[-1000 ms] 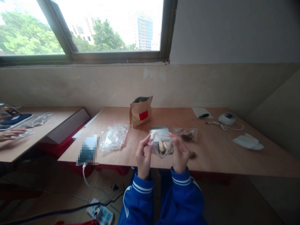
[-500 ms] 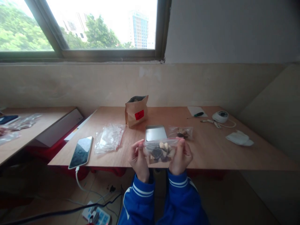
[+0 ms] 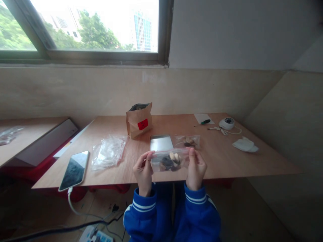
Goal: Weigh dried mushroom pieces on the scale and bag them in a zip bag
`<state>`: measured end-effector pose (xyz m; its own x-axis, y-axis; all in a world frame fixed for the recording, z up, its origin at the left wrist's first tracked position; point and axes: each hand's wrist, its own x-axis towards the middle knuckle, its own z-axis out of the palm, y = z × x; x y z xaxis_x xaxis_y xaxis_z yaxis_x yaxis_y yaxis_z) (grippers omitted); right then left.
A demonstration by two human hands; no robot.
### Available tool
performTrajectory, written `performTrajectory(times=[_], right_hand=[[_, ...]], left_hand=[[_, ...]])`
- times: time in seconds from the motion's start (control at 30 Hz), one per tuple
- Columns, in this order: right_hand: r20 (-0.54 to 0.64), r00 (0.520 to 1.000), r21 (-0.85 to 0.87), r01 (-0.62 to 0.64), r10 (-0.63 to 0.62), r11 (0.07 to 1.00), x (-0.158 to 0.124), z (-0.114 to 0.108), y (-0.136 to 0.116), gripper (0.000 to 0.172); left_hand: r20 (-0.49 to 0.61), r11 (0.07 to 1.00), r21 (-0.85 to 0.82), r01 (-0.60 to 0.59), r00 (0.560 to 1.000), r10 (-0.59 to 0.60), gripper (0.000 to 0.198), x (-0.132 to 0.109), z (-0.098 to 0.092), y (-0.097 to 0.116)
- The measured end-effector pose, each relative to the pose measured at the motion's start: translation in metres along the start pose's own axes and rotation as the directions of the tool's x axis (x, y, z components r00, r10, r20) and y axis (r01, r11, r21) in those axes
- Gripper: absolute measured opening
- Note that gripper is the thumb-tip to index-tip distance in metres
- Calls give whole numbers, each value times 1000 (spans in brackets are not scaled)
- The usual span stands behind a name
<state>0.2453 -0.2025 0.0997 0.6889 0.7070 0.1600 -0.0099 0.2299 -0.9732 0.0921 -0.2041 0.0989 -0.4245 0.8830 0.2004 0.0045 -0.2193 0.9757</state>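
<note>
Between my two hands a clear zip bag (image 3: 161, 167) is stretched out over the table's front edge, with dark and pale pieces inside that I cannot name for sure. My left hand (image 3: 143, 172) pinches its top left corner, and my right hand (image 3: 195, 169) pinches the top right corner. Just behind it lies a flat silver tray-like plate (image 3: 161, 142), its near part hidden by the bag. A second filled zip bag (image 3: 188, 141) rests to the right of the plate. Farther back stands an open brown paper pouch (image 3: 139, 121) with a red label.
On the left are a pile of clear plastic bags (image 3: 108, 153) and a phone (image 3: 74, 170) on a white cable. To the right lie a screwdriver (image 3: 205, 121) on paper, a white dome camera (image 3: 226, 123) and a crumpled white tissue (image 3: 245, 145). A power strip (image 3: 96, 234) sits on the floor.
My hands have moved slightly apart, pulling the zip bag's top edge straighter. The whole view has shifted a little, so the table things appear farther left.
</note>
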Motion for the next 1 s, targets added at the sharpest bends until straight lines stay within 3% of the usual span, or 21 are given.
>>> performTrajectory(times=[0.13,0.27,0.4,0.5,0.6,0.77,1.0], right_hand=[[90,996,8,2,-3,1000,0,2,3,46],[143,988,8,-51,49,999,2,3,8,46],[127,989,21,-80,77,997,4,2,20,46],[135,982,41,-138,131,990,5,0,28,45],[176,972,73,-170,155,983,5,0,31,45],[278,957,97,-116,85,989,4,1,30,41],[242,970,63,-4,-11,998,4,-3,27,36]], left_hand=[[54,999,-44,-2,999,5,31,0,3,0],[174,912,-338,233,968,-183,33,-1,5,-1],[229,848,-398,349,933,-277,37,-4,5,-2],[245,839,-403,366,926,-287,35,-6,4,-5],[189,818,-452,356,934,-302,31,-5,3,-9],[101,839,-458,294,955,-279,31,0,0,-9],[102,866,-428,258,966,-238,27,5,-9,-7]])
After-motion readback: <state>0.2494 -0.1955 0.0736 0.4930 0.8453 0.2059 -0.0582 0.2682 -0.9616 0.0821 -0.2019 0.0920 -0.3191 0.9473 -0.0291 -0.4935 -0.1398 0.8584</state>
